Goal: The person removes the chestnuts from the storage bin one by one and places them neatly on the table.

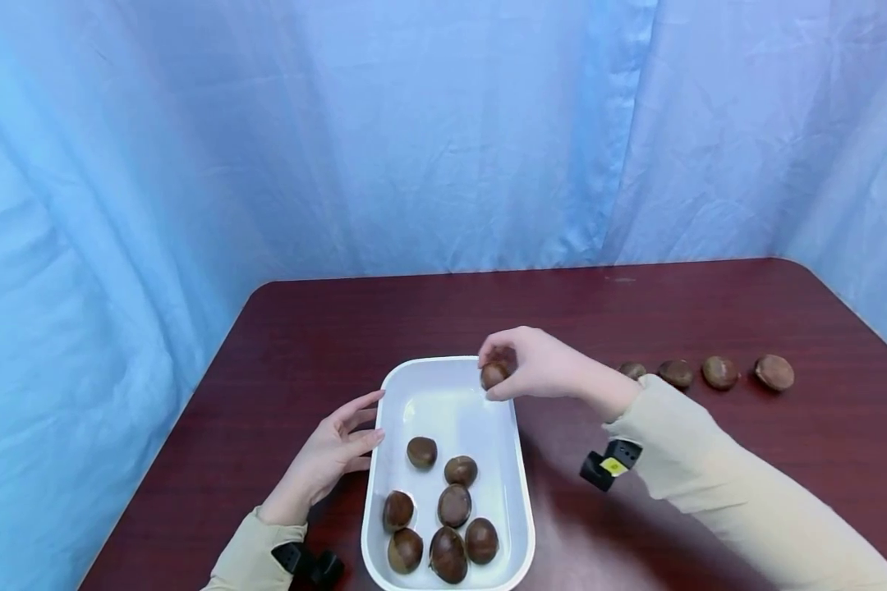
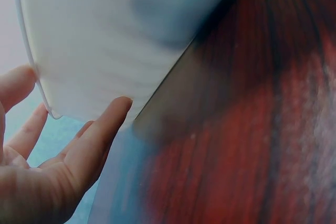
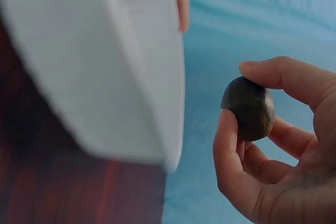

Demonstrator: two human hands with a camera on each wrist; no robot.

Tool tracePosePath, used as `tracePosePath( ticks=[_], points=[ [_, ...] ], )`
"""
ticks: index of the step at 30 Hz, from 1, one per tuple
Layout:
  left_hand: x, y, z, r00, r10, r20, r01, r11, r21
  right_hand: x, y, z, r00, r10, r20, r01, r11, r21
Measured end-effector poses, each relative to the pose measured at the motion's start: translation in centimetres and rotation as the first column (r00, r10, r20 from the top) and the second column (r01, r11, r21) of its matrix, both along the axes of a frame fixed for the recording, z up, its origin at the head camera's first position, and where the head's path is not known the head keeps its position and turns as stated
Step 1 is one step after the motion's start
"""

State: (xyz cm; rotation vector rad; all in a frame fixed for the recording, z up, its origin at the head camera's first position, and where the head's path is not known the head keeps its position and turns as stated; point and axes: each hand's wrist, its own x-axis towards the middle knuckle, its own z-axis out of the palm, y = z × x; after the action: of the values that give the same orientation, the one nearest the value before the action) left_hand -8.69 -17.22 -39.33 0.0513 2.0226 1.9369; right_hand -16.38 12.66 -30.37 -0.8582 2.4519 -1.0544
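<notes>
Between thumb and fingertips my right hand (image 1: 535,365) pinches a brown chestnut (image 1: 494,374), over the far right corner of a white tray (image 1: 447,364). The right wrist view shows the same chestnut (image 3: 248,108) gripped above the tray's rim. Spread along the tray's left side, my left hand (image 1: 333,447) touches the rim with its fingertips; in the left wrist view its fingers (image 2: 100,140) rest straight against the tray wall (image 2: 94,51). Several chestnuts lie inside the tray, mostly at the near end, among them a large one (image 1: 448,555) and a farther one (image 1: 421,452).
On the dark red wooden table (image 1: 355,320), a row of several chestnuts stretches to the right, ending with one (image 1: 774,373) farthest out. My right forearm (image 1: 739,468) partly covers the row's near side. Blue curtains (image 1: 443,139) hang behind the table and at both sides.
</notes>
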Motion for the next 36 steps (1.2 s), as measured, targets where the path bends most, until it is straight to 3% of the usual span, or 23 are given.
tracePosePath(
  ticks=[6,16,21,28,36],
  points=[
    [0.1,0.3,-0.1,1.000,-0.003,0.009,0.003,1.000,-0.002,0.0,4.4,-2.1,0.996,-0.076,-0.048,0.078,0.996,0.035],
    [0.2,0.4,0.0,1.000,-0.001,0.010,0.001,1.000,-0.005,1.1,10.0,-5.5,0.990,-0.118,-0.076,0.125,0.987,0.102],
    [0.1,0.5,-0.1,1.000,-0.004,0.008,0.004,1.000,-0.010,1.3,11.1,-6.6,0.990,-0.121,-0.069,0.130,0.981,0.147],
    [0.2,0.4,0.0,1.000,0.004,0.003,-0.003,1.000,-0.014,1.4,11.9,-7.2,0.988,-0.094,-0.122,0.111,0.985,0.134],
    [0.1,0.4,0.0,1.000,-0.004,0.002,0.004,1.000,-0.011,1.5,11.9,-7.8,0.994,-0.075,-0.078,0.085,0.988,0.126]
  ],
)
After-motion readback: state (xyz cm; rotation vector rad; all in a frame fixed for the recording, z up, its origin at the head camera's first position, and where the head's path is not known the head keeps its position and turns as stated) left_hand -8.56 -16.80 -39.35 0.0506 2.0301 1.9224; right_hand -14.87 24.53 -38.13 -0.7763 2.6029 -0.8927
